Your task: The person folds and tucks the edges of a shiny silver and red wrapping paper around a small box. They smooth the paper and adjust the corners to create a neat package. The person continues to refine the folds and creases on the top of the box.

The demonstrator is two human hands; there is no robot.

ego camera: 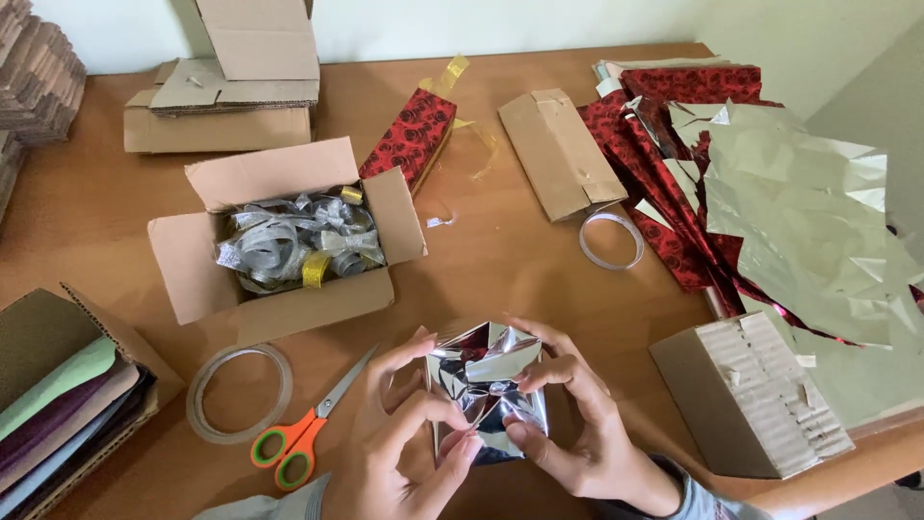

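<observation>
Both my hands hold a small box wrapped in shiny silver foil (484, 377) just above the wooden table (500, 260), near its front edge. My left hand (409, 433) grips the box's left side, with its fingers curled over the foil's lower corner. My right hand (577, 414) grips the right side, thumb and fingers pressing the folded foil flaps at the top. Orange-handled scissors (306, 431) lie just left of my left hand, next to a roll of clear tape (240, 392).
An open cardboard box of silver and gold ribbon bows (289, 246) sits behind. A red rose-patterned wrapped box (411, 137), a flat cardboard box (559, 152), a second tape roll (611, 240), red and silver foil sheets (770, 193), a corrugated box (751, 395) and a box of coloured paper (67, 404) surround.
</observation>
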